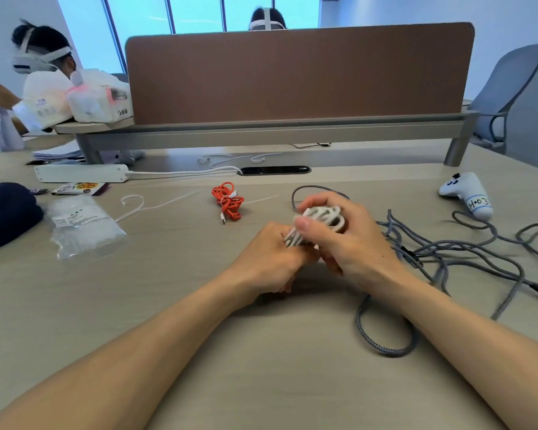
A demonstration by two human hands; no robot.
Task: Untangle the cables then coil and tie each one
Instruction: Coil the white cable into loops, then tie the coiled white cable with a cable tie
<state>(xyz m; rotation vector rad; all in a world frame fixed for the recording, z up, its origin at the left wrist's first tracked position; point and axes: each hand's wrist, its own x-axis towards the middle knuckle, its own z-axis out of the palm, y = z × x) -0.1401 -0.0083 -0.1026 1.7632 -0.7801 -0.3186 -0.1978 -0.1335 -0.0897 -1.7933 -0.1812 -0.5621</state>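
both hands, left hand [266, 254] and right hand [343, 235], grip the light, springy white cable [320, 217] coil; best pinched mid-bundle.

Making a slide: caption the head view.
Left hand and right hand grip a coiled white cable; orange cable bundled, grey cable loose.

Both bare forearms are extended forward and angled inward. The left hand [269, 259] and right hand [354, 243] are held together, fingers curled round a coiled white cable [323, 214], the right thumb laid across it.
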